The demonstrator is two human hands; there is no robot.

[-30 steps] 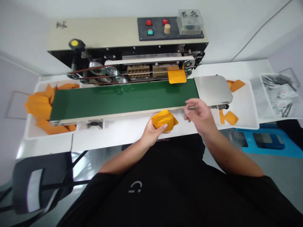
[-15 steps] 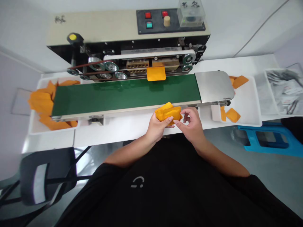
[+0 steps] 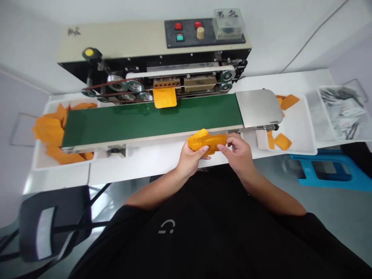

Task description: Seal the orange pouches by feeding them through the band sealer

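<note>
My left hand is closed around a small stack of orange pouches, its thumb lying across the front. Beside it, my right hand pinches the right edge of one orange pouch between thumb and fingers, and that pouch overlaps the stack. Both hands are just in front of the conveyor's near edge. Another orange pouch hangs out of the band sealer, its upper edge hidden among the rollers, above the green conveyor belt.
At the left end, a white bin holds many orange pouches. A white tray with several pouches stands at the right, by the metal end plate. Farther right is a clear box. A black chair and blue stool stand below.
The pouch in the sealer has travelled left along the machine. My right hand has drawn one pouch rightward, partly off the stack in my left hand. The view has shifted slightly.
</note>
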